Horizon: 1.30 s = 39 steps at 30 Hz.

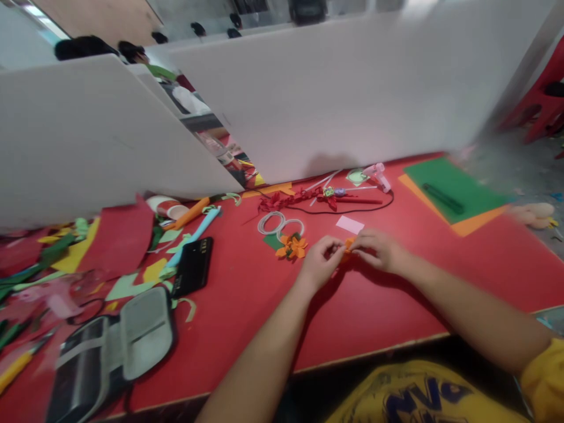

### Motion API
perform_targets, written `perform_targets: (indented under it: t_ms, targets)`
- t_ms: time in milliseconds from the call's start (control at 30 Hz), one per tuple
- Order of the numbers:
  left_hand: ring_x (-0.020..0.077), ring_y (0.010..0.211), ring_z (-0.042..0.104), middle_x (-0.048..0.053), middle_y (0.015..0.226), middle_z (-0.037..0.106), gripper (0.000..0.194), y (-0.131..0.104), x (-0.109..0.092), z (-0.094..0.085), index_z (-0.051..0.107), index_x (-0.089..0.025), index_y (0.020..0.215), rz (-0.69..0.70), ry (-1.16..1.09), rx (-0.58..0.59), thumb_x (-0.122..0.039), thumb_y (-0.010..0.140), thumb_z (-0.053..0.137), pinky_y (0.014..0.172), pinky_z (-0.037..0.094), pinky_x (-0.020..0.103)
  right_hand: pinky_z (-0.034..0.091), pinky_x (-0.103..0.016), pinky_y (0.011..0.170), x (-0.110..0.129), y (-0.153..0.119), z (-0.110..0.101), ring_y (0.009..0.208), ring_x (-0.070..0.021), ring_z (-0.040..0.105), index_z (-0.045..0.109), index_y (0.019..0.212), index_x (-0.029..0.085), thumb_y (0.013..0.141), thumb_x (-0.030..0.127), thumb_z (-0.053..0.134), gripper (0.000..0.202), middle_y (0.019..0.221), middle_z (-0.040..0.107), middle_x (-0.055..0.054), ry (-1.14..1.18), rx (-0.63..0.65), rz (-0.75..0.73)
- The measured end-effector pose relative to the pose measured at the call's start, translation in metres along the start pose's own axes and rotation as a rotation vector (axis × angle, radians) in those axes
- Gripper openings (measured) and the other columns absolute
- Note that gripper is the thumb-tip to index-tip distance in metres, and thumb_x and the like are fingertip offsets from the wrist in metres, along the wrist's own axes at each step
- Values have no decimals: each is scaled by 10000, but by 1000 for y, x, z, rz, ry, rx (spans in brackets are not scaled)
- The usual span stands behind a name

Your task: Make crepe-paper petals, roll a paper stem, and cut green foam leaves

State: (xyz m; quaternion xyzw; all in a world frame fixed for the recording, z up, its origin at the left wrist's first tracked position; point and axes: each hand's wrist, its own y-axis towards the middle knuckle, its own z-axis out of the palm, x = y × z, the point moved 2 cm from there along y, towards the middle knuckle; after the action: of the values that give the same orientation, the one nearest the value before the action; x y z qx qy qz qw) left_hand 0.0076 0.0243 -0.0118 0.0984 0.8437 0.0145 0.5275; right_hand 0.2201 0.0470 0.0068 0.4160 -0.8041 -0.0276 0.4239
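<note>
Between my two hands is a small orange craft piece (pixel 348 244), mostly covered by my fingers. My left hand (pixel 324 258) pinches it from the left, and my right hand (pixel 378 251) grips it from the right. Left of my left hand lies an orange flower (pixel 291 248) on the red table, with a dark green piece (pixel 272 241) under it. Two white rings (pixel 272 224) of wire or cord rest just behind the flower. A pale pink card (pixel 349 225) lies beyond my hands.
A pink glue gun (pixel 378 176) with a black cord stands at the back beside red craft strips (pixel 291 198). Green sheets (pixel 453 182) bear a dark cutter-like tool (pixel 443 198). At left are a black phone-like box (pixel 192 267), an open zip case (pixel 147 329) and scattered coloured sheets. White partitions (pixel 335 94) rise behind.
</note>
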Motion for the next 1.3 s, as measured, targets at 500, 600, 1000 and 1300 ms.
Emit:
perform_targets:
  t_ms: [500,600,1000,1300]
  targets:
    - [174,762,589,16,811,624,134,-4,-12,4,703,-217,887,104,116,-30,-332,940,657,719,469,301,451,-342,769,10,-4,8,851,-226,620,721,950,218,943,241,658,67,933,708,-75,-285,-55,70]
    - [178,780,617,19,846,652,119,-6,-15,4,679,-222,954,113,87,-90,-332,959,633,744,497,310,458,-330,767,9,-3,12,835,-210,623,699,881,222,927,217,666,57,914,707,-65,-241,-117,127]
    - [189,814,657,27,883,680,79,-10,-27,1,741,-232,927,236,285,-138,-305,943,717,771,518,331,491,-303,735,2,-1,11,774,-181,634,718,855,216,915,202,700,64,862,709,-41,-59,-231,229]
    - [190,799,660,23,862,700,45,-10,-24,0,766,-232,896,214,280,-214,-232,894,720,794,517,337,471,-267,692,2,-1,11,747,-155,634,749,915,210,927,165,692,73,868,697,-30,-66,-210,174]
